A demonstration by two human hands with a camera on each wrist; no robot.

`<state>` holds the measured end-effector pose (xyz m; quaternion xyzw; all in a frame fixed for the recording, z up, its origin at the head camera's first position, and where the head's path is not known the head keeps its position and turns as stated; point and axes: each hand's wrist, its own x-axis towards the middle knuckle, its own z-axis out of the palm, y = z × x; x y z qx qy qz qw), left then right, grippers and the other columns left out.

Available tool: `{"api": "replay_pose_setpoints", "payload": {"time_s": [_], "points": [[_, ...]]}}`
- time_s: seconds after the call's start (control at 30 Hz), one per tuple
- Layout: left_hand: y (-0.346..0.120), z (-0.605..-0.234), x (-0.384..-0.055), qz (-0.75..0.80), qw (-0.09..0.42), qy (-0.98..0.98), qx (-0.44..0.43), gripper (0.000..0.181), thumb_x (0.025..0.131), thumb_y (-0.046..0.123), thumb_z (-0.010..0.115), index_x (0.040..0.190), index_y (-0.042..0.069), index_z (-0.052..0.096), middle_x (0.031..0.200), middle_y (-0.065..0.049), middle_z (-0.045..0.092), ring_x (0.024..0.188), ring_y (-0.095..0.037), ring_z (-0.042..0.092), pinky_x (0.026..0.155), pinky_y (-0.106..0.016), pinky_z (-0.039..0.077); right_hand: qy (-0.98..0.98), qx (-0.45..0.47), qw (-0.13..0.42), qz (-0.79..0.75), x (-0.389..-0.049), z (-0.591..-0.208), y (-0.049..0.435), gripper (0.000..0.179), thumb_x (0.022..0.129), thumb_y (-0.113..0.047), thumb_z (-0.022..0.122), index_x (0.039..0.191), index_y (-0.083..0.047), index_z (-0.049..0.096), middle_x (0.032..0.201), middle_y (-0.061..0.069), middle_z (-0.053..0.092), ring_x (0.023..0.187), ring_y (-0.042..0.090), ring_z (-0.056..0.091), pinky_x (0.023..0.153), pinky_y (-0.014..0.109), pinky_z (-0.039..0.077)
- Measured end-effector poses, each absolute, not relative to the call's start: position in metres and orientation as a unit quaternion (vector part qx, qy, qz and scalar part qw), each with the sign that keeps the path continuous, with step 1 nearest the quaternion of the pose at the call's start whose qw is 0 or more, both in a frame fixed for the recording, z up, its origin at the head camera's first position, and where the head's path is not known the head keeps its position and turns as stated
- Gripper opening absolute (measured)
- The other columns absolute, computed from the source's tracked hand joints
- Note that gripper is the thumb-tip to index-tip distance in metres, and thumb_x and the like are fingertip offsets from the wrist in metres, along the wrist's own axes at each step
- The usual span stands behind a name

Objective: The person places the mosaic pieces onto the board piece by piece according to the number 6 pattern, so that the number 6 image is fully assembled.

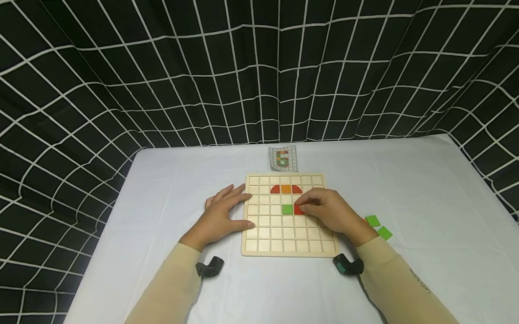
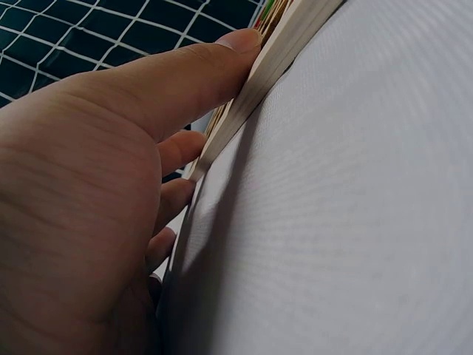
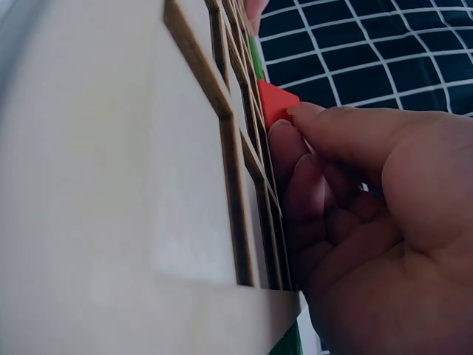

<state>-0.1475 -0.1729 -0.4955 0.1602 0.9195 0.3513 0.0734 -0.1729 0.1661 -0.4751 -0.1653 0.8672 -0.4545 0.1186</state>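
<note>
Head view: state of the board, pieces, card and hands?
Board: flat, partly filled
Red piece: pinched
Curved red pieces: in cells
Orange tile: in cell
Placed green tile: in cell
Loose green tiles: off board
Card: pattern showing
Left hand: touching board
Right hand: pinching

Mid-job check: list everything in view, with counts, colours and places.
Table: one, white, under everything
Curtain: black, white grid, around the table
Board: one, pale wood, on table
Pattern card: one, multicoloured, beyond board
Rounded tiles: two, red, on board
Orange tile: one, between them
Green tile: one, on board
Held tile: one, red, in right hand
Loose tiles: two, green, right of board
Wrist devices: two, dark
Sleeves: two, beige
Hands: two, left at board's left edge, right pinching
</note>
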Motion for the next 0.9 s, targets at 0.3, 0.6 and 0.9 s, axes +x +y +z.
{"api": "replay_pose_setpoints", "payload": {"time_s": [0.3,0.6,0.9], "points": [[-0.1731,-0.4953,-0.1472,0.347,0.074,0.921,0.161,0.078,0.088,0.044,0.092,0.157,0.023,0.061,0.175,0.006,0.033,0.164,-0.021,0.015,0.124,-0.053,0.010,0.870,-0.160,0.119,-0.450,-0.1730,-0.4753,0.1652,0.009,0.103,-0.013,0.077,0.112,-0.013,0.080,0.105,0.001,0.072,0.103,0.025,0.062,0.095,0.047,0.049],[-0.1731,-0.4943,-0.1471,0.347,0.074,0.921,0.163,0.078,0.088,0.044,0.092,0.157,0.023,0.061,0.175,0.006,0.034,0.164,-0.022,0.015,0.124,-0.053,0.010,0.868,-0.157,0.114,-0.458,-0.1741,-0.4731,0.1654,0.009,0.103,-0.016,0.077,0.112,-0.013,0.079,0.100,0.001,0.071,0.098,0.026,0.062,0.092,0.046,0.049],[-0.1734,-0.4953,-0.1476,0.348,0.072,0.920,0.164,0.078,0.088,0.044,0.092,0.157,0.023,0.061,0.175,0.006,0.034,0.164,-0.022,0.015,0.123,-0.054,0.011,0.850,-0.152,0.133,-0.487,-0.1758,-0.4735,0.1680,0.024,0.111,-0.031,0.068,0.114,-0.009,0.078,0.105,0.005,0.071,0.101,0.027,0.063,0.095,0.048,0.049]]}}
